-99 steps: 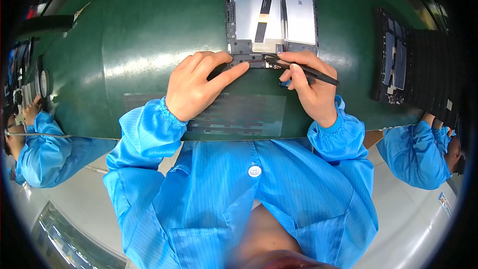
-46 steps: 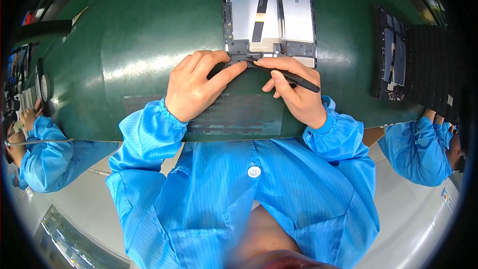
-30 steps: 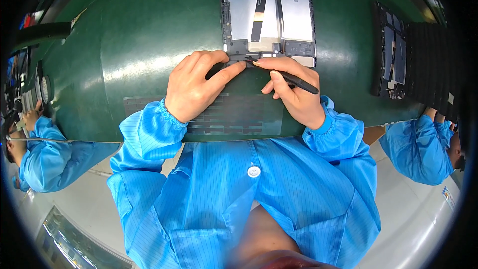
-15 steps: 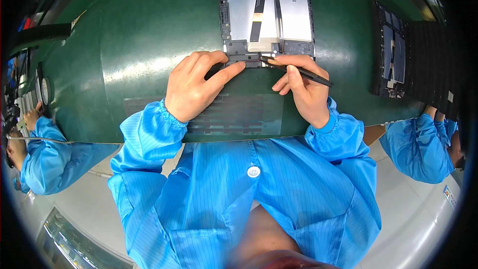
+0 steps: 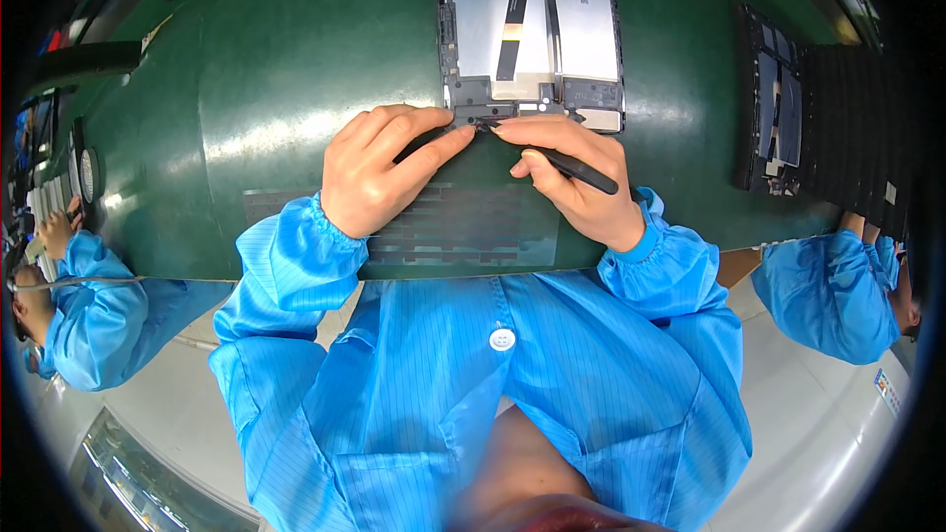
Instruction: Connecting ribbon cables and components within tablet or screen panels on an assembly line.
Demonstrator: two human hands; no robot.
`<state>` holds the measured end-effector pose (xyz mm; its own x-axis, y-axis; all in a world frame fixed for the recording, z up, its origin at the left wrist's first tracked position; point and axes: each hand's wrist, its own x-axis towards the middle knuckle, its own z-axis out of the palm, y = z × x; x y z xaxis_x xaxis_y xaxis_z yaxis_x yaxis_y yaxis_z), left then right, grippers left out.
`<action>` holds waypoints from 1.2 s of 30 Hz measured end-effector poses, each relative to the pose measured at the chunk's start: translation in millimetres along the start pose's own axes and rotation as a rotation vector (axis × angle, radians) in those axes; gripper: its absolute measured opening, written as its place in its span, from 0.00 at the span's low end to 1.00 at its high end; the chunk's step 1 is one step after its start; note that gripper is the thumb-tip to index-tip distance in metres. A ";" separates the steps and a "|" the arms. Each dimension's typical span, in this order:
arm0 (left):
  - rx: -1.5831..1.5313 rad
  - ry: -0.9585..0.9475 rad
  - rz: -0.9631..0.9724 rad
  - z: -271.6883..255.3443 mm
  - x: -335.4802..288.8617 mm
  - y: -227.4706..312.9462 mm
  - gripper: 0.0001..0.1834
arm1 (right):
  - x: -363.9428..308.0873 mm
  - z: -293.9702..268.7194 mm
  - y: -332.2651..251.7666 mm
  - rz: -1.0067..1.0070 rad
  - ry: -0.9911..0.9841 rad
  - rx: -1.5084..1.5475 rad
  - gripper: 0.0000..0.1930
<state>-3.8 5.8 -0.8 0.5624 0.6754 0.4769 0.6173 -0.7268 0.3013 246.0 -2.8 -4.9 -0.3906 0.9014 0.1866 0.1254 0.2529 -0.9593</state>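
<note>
An opened tablet (image 5: 581,20) lies at the far middle of the bench, its silver battery plates and a dark flat ribbon cable (image 5: 515,15) exposed. At its lower left corner my left hand (image 5: 379,167) rests with fingers stretched and apart, index finger and thumb touching the lower edge. My right hand (image 5: 581,177) is closed round black tweezers (image 5: 576,169). The tweezer tips point left onto the tablet's lower strip, close to my left thumb. Whether anything is pinched between the tips is too small to tell.
A dark-lined sheet (image 5: 463,227) lies on the green bench (image 5: 266,69) before me. Another opened tablet (image 5: 774,103) sits at right beside a black ribbed mat (image 5: 857,128). Co-workers in blue sleeves (image 5: 108,315) sit on both sides. A black bar (image 5: 89,66) juts in from the left.
My right hand has moved left along the tablet's lower edge, bringing the tweezer tips closer to my left thumb. My left hand has barely shifted.
</note>
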 end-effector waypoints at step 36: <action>-0.010 -0.326 0.185 6.3 -36.0 52.9 0.26 | -34.2 -8.2 -9.7 0.164 -0.101 -0.139 0.11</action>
<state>12.0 -56.1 -7.2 0.8103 0.5359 0.2370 0.4844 -0.8403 0.2437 265.6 -33.3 -0.2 -0.4431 0.8965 0.0022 0.3165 0.1587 -0.9352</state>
